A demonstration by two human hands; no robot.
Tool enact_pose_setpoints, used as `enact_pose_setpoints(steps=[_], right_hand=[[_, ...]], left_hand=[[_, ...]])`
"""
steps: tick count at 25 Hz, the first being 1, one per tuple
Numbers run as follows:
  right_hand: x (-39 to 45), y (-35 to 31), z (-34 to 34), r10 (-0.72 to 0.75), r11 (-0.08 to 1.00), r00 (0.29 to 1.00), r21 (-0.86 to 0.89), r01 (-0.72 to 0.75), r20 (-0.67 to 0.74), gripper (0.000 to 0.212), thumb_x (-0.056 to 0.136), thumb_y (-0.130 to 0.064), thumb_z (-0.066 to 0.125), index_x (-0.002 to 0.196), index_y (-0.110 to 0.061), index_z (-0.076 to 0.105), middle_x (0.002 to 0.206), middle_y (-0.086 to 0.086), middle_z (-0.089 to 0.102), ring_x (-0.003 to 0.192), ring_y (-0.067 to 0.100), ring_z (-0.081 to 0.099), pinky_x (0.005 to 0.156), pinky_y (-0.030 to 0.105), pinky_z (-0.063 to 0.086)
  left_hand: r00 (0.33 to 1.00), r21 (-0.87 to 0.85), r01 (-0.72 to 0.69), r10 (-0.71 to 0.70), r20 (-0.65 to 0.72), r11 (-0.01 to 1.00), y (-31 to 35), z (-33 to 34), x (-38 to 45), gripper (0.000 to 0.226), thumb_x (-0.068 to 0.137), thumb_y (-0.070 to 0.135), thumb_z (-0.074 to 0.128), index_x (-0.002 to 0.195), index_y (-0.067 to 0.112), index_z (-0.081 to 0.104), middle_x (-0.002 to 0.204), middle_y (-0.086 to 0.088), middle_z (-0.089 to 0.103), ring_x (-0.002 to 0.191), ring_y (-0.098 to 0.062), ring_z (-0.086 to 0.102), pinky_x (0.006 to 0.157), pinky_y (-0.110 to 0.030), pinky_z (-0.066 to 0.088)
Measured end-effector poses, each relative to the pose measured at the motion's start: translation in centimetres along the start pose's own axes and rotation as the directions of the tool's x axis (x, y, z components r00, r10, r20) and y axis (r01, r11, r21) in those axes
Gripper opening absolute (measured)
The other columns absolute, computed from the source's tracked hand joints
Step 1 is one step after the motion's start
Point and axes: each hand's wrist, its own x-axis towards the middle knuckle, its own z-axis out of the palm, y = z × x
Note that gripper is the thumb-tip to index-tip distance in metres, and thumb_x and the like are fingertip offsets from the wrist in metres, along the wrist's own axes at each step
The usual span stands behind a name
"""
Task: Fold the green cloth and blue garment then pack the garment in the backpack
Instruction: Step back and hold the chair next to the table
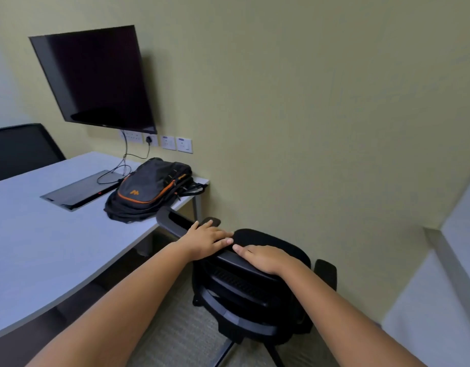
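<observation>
Both hands lie flat on the top edge of a black office chair's backrest (255, 271): the left hand (207, 241) and the right hand (265, 259) rest side by side, fingers straight, gripping nothing. To the far left, the backpack (149, 189) slumps on the white table (43, 247), just beside a dark flat panel (80, 190) near the wall. No green cloth or blue garment shows. The backpack looks soft and light, probably floppy when lifted; its top or zipper edge seems the best hold.
</observation>
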Motion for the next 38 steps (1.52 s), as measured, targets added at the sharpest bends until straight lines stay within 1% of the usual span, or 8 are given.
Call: enact_pose_setpoints(steps=[2, 5, 9, 15, 27, 32, 35, 38], right_hand=[[-1.1, 1.8, -0.4, -0.003, 1.000, 1.000, -0.027, 0.004, 0.014, 0.080, 0.081, -0.078, 0.007, 0.140, -0.033, 0.037, 0.145, -0.002, 0.044, 0.130, 0.023, 0.043, 0.101, 0.041, 0.035], [-3.2, 3.5, -0.4, -0.003, 0.996, 0.997, -0.093, -0.004, -0.078, 0.081, 0.081, -0.078, 0.008, 0.140, -0.031, 0.037, 0.142, -0.002, 0.047, 0.128, 0.022, 0.045, 0.097, 0.040, 0.038], [-5.1, 5.2, 0.1, -0.057, 0.988, 0.940, -0.154, 0.005, -0.337, 0.100, 0.064, -0.084, -0.002, 0.136, -0.032, 0.045, 0.139, -0.007, 0.051, 0.127, 0.017, 0.047, 0.095, 0.038, 0.041], [-6.7, 9.3, -1.3, -0.220, 0.965, 0.914, -0.215, 0.152, -0.342, 0.101, 0.061, -0.087, -0.008, 0.134, -0.041, 0.045, 0.135, -0.014, 0.053, 0.125, 0.007, 0.048, 0.095, 0.029, 0.041], [-8.2, 13.5, -2.2, -0.407, 0.903, 0.765, -0.343, 0.257, -0.498, 0.083, 0.084, -0.073, -0.002, 0.102, -0.036, 0.069, 0.097, -0.019, 0.071, 0.092, 0.004, 0.066, 0.066, 0.023, 0.047], [-5.5, 15.0, -3.8, -0.405, 0.889, 0.802, -0.392, 0.235, -0.438, 0.096, 0.081, -0.069, -0.016, 0.092, -0.022, 0.067, 0.089, -0.007, 0.071, 0.084, 0.011, 0.064, 0.067, 0.032, 0.049], [-3.4, 13.8, -4.5, -0.448, 0.872, 0.812, -0.383, 0.305, -0.373, 0.102, 0.073, -0.076, -0.020, 0.101, -0.027, 0.065, 0.097, -0.008, 0.070, 0.091, 0.010, 0.063, 0.074, 0.032, 0.048], [-1.9, 9.6, -3.5, -0.572, 0.801, 0.801, -0.333, 0.497, -0.180, 0.083, 0.076, -0.081, 0.000, 0.123, -0.041, 0.055, 0.121, -0.019, 0.062, 0.112, 0.001, 0.055, 0.087, 0.024, 0.043]], left_hand=[[0.999, 0.046, -0.035, 0.034, 0.036, 0.998, 0.3, 0.4, 0.8, 0.084, 0.071, 0.078, 0.002, 0.137, 0.041, 0.039, 0.147, 0.010, 0.040, 0.143, -0.020, 0.020, 0.115, -0.052, 0.004], [0.997, 0.081, -0.009, 0.002, 0.081, 0.997, 0.2, 0.0, 1.8, 0.065, 0.087, 0.069, 0.011, 0.125, 0.036, 0.052, 0.131, 0.003, 0.057, 0.130, -0.022, 0.042, 0.111, -0.047, 0.021], [1.000, 0.099, 0.017, -0.014, -0.026, 0.995, 1.0, 0.7, 1.3, 0.088, 0.079, 0.079, 0.001, 0.097, 0.020, 0.064, 0.095, -0.006, 0.067, 0.098, -0.024, 0.059, 0.081, -0.035, 0.039], [0.954, 0.077, -0.015, 0.038, -0.297, 0.997, 5.9, 2.4, -2.3, 0.113, 0.041, 0.086, -0.032, 0.075, 0.019, 0.052, 0.076, 0.000, 0.055, 0.089, -0.019, 0.056, 0.067, -0.030, 0.035], [0.856, 0.019, 0.150, -0.120, -0.504, 0.989, 12.2, 4.9, -6.0, 0.077, 0.066, 0.076, -0.015, 0.054, 0.018, 0.033, 0.053, 0.004, 0.042, 0.068, -0.017, 0.047, 0.060, -0.028, 0.030], [0.751, 0.017, 0.271, -0.200, -0.629, 0.962, 13.5, 5.7, -6.3, 0.064, 0.087, 0.067, 0.016, 0.044, 0.020, 0.025, 0.042, 0.008, 0.017, 0.043, -0.012, 0.025, 0.040, -0.025, 0.020], [0.792, -0.003, 0.300, -0.250, -0.558, 0.954, 13.5, 5.4, -6.5, 0.067, 0.084, 0.071, 0.008, 0.051, 0.018, 0.032, 0.045, 0.003, 0.035, 0.047, -0.016, 0.037, 0.044, -0.028, 0.025], [0.802, -0.016, 0.385, -0.343, -0.489, 0.923, 11.9, 5.2, -6.7, 0.071, 0.072, 0.073, -0.004, 0.074, 0.018, 0.040, 0.080, 0.000, 0.061, 0.080, -0.023, 0.056, 0.061, -0.031, 0.031]])
